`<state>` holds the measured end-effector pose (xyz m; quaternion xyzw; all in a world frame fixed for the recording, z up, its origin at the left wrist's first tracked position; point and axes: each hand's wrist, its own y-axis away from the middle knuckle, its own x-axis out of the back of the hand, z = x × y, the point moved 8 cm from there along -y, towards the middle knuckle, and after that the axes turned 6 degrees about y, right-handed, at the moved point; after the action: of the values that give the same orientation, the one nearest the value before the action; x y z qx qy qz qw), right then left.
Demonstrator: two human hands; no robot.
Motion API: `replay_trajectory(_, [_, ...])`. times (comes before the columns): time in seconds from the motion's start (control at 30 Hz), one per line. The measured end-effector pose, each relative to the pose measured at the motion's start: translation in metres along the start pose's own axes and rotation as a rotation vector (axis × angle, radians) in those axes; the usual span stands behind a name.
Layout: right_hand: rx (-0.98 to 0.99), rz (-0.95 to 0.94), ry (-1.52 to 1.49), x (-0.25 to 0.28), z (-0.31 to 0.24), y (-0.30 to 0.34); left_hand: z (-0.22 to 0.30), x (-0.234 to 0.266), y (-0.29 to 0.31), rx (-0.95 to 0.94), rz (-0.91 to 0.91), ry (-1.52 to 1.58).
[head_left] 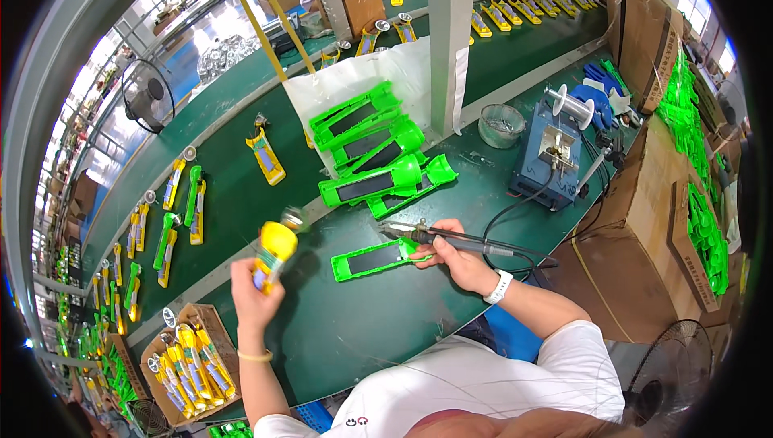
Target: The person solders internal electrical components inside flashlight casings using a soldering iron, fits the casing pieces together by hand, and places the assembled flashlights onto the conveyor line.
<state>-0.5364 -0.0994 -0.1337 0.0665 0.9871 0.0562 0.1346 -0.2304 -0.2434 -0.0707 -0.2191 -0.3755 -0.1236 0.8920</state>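
My left hand [254, 299] is closed round a yellow flashlight housing [278, 241], held up over the left part of the bench; a round reflector at its top is smeared by motion. In my right hand [457, 266] is a soldering iron [477, 246] with a black cable, its tip end pointing left. Beneath the iron a green housing shell [341, 267] with a dark strip inside lies on the bench, and the right fingers are at its right end; whether they grip it I cannot tell. Several more green shells [403, 175] are piled beyond.
A blue solder feeder [551, 156] with a spool [570, 108] stands at the right, beside a glass bowl [501, 126]. A grey post [448, 43] rises behind. Yellow housings [270, 160] line the green belt. A cardboard box [233, 340] of yellow housings sits at lower left.
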Motion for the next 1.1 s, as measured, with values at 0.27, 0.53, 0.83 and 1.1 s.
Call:
replay_trajectory(0.27, [-0.2,-0.109,0.06,-0.031,0.013,-0.011,0.099,-0.06,0.072,-0.416,-0.524,0.033])
replay_trajectory(0.53, [0.002,0.059,0.17,-0.029,0.001,-0.017,0.097,-0.067,0.056,-0.486,-0.313,-0.127])
replay_trajectory(0.83, [0.15,0.135,0.033,-0.024,-0.005,-0.014,0.073,-0.063,0.054,-0.362,-0.395,0.27])
replay_trajectory(1.1, [0.225,0.301,-0.064,0.011,-0.017,0.006,0.075,-0.029,0.094,-0.34,-0.341,0.124])
